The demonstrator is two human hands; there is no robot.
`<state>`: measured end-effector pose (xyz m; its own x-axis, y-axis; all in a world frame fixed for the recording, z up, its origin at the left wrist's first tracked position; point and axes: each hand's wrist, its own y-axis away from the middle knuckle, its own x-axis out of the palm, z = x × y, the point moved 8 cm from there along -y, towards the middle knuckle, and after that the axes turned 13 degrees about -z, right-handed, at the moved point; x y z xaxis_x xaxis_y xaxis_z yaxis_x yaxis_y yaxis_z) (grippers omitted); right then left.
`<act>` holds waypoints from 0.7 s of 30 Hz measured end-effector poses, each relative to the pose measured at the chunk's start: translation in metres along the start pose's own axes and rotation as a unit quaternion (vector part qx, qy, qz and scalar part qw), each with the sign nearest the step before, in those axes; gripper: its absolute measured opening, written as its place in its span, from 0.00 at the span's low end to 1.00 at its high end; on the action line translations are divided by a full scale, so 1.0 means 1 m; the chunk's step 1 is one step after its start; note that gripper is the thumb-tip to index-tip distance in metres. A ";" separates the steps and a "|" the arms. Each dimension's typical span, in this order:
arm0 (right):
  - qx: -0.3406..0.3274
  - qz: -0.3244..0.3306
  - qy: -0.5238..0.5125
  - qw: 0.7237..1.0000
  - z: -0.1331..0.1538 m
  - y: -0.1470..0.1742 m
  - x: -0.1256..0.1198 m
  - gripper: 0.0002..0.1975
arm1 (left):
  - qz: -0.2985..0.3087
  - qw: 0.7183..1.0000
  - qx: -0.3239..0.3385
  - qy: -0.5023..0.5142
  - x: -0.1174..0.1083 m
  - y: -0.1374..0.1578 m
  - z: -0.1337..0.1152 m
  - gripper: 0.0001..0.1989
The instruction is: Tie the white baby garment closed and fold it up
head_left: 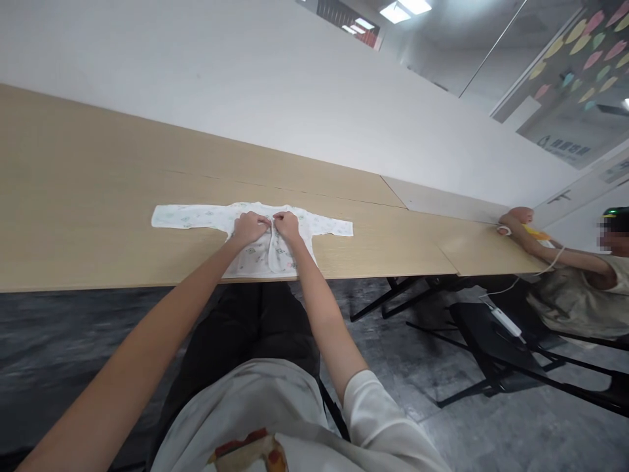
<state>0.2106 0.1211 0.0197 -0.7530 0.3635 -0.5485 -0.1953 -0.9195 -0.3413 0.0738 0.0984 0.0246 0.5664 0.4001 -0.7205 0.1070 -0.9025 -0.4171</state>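
A small white long-sleeved baby shirt (255, 259) with a faint print lies flat on the wooden table, both sleeves spread out sideways. Its front opening runs down the middle. My left hand (251, 227) rests on the chest to the left of the opening, fingers bent and pinching the cloth near the edge. Just across the opening, my right hand (285, 224) is closed on the other front edge, close to the neckline. The fingertips of both hands nearly meet; any small fastener between them is too small to make out.
The long wooden table (98, 190) runs along a white wall (221, 85). At the far right another person (584, 282) reaches toward a doll (521, 215) on the table. Black folding chairs (472, 334) stand on the grey floor, one with a white power strip (506, 324).
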 end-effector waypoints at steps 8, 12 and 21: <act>0.010 0.013 -0.070 0.997 0.002 0.015 -0.016 0.05 | -0.001 0.996 0.080 0.031 -0.001 0.011 -0.013 0.16; 0.003 0.022 -0.048 0.999 0.002 0.022 -0.020 0.09 | 0.010 0.996 0.086 -0.005 -0.001 0.013 -0.015 0.15; -0.006 0.000 -0.067 0.998 0.003 0.023 -0.029 0.15 | 0.042 0.994 0.063 0.082 -0.003 0.015 -0.015 0.15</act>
<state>0.2254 0.0886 0.0300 -0.8298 0.3400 -0.4424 -0.1889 -0.9173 -0.3506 0.0861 0.0813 0.0284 0.6961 0.2838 -0.6595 -0.0429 -0.9005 -0.4327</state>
